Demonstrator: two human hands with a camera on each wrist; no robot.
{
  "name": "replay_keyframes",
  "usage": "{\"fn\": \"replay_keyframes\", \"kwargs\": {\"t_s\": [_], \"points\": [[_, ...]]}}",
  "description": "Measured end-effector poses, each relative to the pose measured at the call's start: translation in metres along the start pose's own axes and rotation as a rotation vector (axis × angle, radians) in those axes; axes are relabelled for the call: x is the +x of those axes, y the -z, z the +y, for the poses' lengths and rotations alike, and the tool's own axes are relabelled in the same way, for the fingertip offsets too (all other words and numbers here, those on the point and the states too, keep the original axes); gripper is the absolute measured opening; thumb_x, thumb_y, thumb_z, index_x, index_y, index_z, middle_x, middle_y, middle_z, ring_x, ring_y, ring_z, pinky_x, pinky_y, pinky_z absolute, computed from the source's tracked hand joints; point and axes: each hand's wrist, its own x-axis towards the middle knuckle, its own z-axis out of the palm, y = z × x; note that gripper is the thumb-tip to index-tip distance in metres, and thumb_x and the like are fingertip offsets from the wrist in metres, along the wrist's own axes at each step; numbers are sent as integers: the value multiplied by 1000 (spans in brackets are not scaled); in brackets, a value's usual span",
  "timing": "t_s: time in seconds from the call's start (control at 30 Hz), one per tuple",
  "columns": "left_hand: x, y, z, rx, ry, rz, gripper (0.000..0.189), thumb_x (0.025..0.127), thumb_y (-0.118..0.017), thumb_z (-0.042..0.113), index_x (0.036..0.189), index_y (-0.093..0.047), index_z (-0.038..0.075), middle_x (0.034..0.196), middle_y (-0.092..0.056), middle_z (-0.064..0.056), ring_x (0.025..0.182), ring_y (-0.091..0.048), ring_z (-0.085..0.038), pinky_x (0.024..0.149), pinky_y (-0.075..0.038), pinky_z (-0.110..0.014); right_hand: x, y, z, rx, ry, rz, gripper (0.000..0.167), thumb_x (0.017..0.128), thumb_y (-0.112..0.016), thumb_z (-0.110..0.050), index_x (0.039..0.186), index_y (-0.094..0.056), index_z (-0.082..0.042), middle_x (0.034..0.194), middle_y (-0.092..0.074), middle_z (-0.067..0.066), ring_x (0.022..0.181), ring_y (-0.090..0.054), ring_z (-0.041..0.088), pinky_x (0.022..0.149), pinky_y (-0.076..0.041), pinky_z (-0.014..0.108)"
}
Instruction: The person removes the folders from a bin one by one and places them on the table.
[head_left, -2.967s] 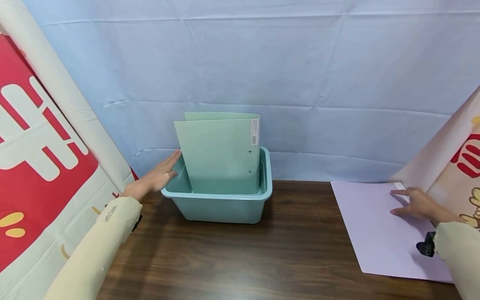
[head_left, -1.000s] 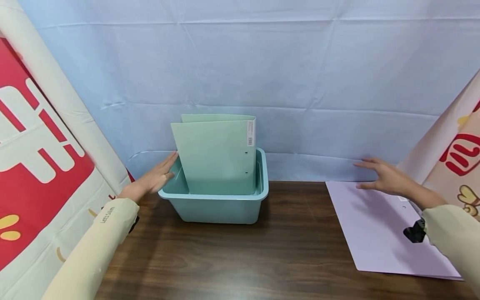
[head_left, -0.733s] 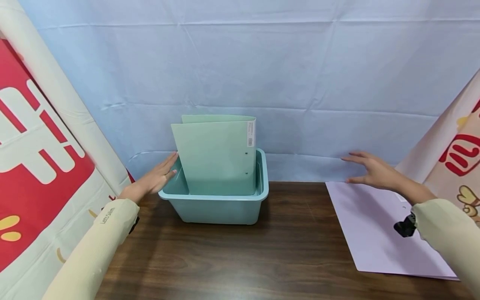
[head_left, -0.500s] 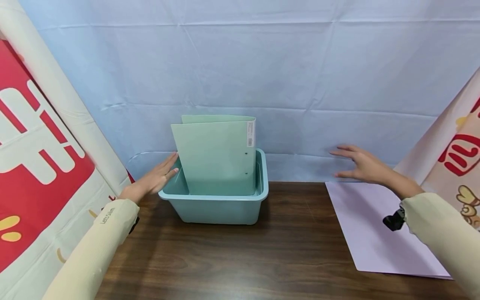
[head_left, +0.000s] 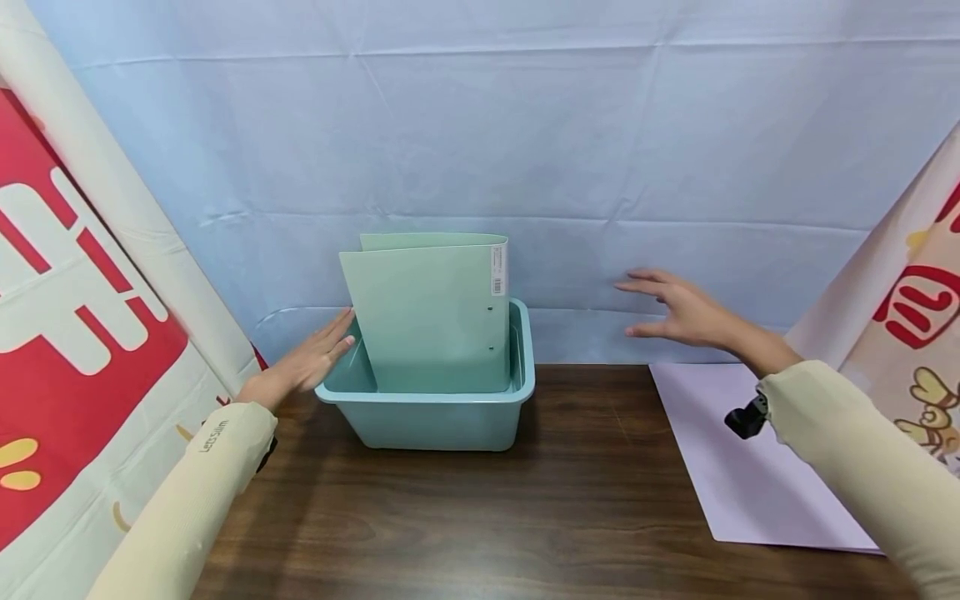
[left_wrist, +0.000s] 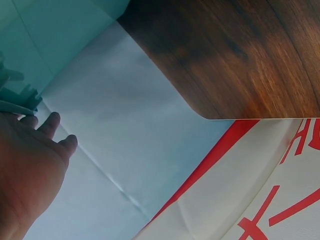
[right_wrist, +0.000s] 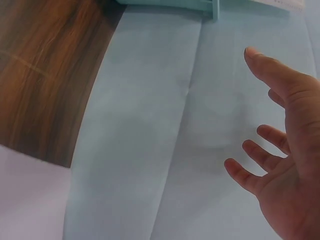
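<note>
A pale green file folder (head_left: pixel 427 325) stands upright, slightly spread, inside a blue-green plastic basin (head_left: pixel 435 421). My left hand (head_left: pixel 311 357) is at the basin's left rim with straight fingers, their tips by the folder's left edge; whether they touch it I cannot tell. In the left wrist view, that hand (left_wrist: pixel 32 170) is just below the basin's edge. My right hand (head_left: pixel 678 310) hovers in the air right of the basin, thumb and fingers spread, holding nothing. Below and right of it a lilac folder (head_left: pixel 750 467) lies flat on the table, partly covered by the right forearm.
The dark wooden table (head_left: pixel 585 500) reaches back to a pale blue cloth (head_left: pixel 570 150). A red and white printed cloth (head_left: pixel 90 292) hangs on the left, and another printed cloth (head_left: pixel 911 333) hangs on the right.
My right hand has risen off the lilac folder and travelled left toward the basin, carrying nothing. The left hand stays at the basin rim. The green folder and basin have not moved.
</note>
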Motion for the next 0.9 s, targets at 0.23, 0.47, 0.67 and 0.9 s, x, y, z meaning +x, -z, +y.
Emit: {"fn": "replay_keyframes", "kwargs": {"t_s": [0.23,0.47,0.67,0.9], "points": [[0,0,1,3,-8,11,68,117,-21,45,171,1,10,178,1,-20,162,-4,-47,128,-5,-66,14,-3,-10,23,49,5,73,86,-91,-27,148,-62,-4,158,-46,27,145,-44,48,107,-44,67],[-1,-1,2,-2,-10,9,67,117,-23,41,171,1,9,178,2,-20,162,-4,-48,127,-5,-68,25,-11,-16,35,96,24,69,85,-91,-26,145,-64,-3,156,-48,28,143,-47,48,108,-44,66],[-2,0,1,-3,-8,7,67,117,-22,43,171,1,10,178,3,-19,162,-3,-48,127,-4,-68,35,-17,-21,31,110,25,70,86,-90,-27,146,-64,-4,157,-49,27,142,-49,47,106,-46,65],[-1,-1,0,-7,1,7,66,117,-23,41,171,1,10,178,3,-19,162,-3,-47,128,-2,-67,44,-23,-29,61,134,22,70,85,-91,-24,146,-63,-2,156,-49,27,141,-49,47,107,-46,66]]}}
